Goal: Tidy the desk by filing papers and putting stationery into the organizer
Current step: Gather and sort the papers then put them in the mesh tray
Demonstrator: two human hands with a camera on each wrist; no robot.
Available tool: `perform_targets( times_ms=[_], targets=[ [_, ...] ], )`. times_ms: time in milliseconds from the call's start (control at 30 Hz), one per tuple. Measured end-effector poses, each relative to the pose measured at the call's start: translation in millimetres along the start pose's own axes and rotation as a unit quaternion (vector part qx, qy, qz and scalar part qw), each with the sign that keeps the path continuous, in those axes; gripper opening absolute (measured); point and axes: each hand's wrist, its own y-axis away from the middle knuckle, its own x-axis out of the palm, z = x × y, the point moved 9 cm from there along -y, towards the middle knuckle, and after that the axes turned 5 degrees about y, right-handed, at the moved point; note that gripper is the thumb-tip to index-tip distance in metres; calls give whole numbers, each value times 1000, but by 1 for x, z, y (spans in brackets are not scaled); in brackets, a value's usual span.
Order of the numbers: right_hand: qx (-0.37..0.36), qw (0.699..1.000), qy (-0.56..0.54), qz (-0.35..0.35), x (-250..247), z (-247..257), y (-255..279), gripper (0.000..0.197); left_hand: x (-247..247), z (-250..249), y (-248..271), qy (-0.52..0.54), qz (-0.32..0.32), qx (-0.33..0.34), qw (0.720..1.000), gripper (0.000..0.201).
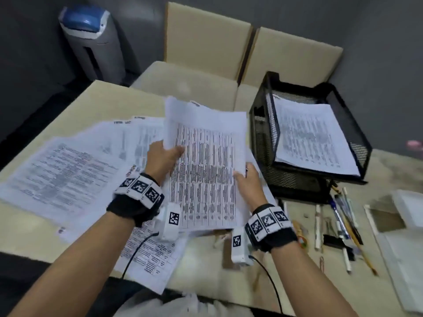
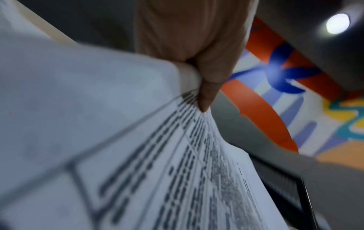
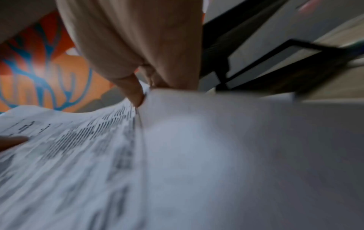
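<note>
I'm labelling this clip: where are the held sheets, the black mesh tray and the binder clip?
held sheets (image 1: 206, 170), head view, middle of printed table
black mesh tray (image 1: 263, 143), head view, left mesh wall
binder clip (image 1: 330, 240), head view, black body

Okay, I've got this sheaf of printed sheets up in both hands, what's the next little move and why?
Probably carry the sheets right and lower them into the top tray of the black mesh organizer. The left hand and right hand each pinch a side edge, so the sheets are lifted off the desk, and that tray already holds similar printed pages with its top open.
</note>
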Motion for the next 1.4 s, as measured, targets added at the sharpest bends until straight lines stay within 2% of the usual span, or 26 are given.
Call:
perform_targets(
  times_ms=[100, 200, 267, 333, 367, 433, 467, 567, 633, 667, 767, 833, 900, 1000, 1067, 1167, 1233, 1267, 1300, 1367, 1400],
  targets=[
    [62, 998, 26, -13, -46, -62, 9, 31, 67, 33, 12, -30, 47, -60, 997, 19],
    [132, 990, 23, -52, -98, -116, 10, 30, 134, 43, 36, -51, 124, -88, 987, 16],
    [168, 981, 19, -97, -134, -138, 5, 33, 173, 51, 55, -76, 208, -118, 968, 15],
    [179, 975, -4, -129, -162, -147, -3, 35, 195, 61, 70, -51, 260, -157, 951, 15],
    [176, 974, -19, -143, -172, -146, -6, 36, 198, 64, 72, -51, 270, -161, 948, 16],
    [168, 970, -80, -153, -183, -140, -14, 33, 200, 61, 63, -78, 252, -128, 956, 21],
    [170, 971, -92, -140, -223, -149, -35, 30, 249, 54, 47, -80, 231, -108, 964, 22],
    [177, 978, -97, -49, -207, -154, -37, 18, 247, 42, 18, -112, 193, -54, 973, 33],
    [192, 979, -64, -24, -199, -161, -36, 13, 249, 38, 0, -137, 157, -23, 978, 41],
    [202, 977, -61, -29, -200, -163, -40, 13, 253, 27, 0, -134, 144, -11, 980, 42],
    [228, 968, -75, -77, -205, -166, -59, 31, 259, 14, -4, -97, 125, -33, 987, 46],
    [235, 951, -165, -114, -200, -166, -69, 26, 265, 15, -6, -109, 135, -25, 985, 47],
    [256, 935, -201, -139, -196, -172, -73, 19, 268, 15, -5, -78, 143, -6, 987, 63],
    [271, 949, -134, -85, -184, -180, -74, 23, 267, 15, -3, -67, 150, 38, 986, 76],
    [272, 957, -68, -77, -184, -182, -71, 35, 264, 5, 2, -94, 165, 71, 979, 65],
    [261, 951, 96, -134, -202, -169, -57, 37, 247, 1, 4, -242, 163, 134, 947, 48],
    [250, 938, 130, -203, -210, -155, -41, 47, 213, -1, -3, -295, 100, 174, 934, 48],
    [234, 937, 121, -227, -208, -148, -33, 50, 192, -1, -9, -309, 64, 175, 933, 58],
    [212, 943, 110, -230, -201, -142, -28, 49, 171, 7, -17, -329, 41, 149, 932, 73],
    [177, 963, 102, -178, -167, -130, -23, 32, 138, 32, -34, -389, 46, 60, 918, 102],
    [162, 973, 100, -128, -144, -126, -23, 21, 127, 46, -38, -426, 68, 16, 902, 110]
  ],
)
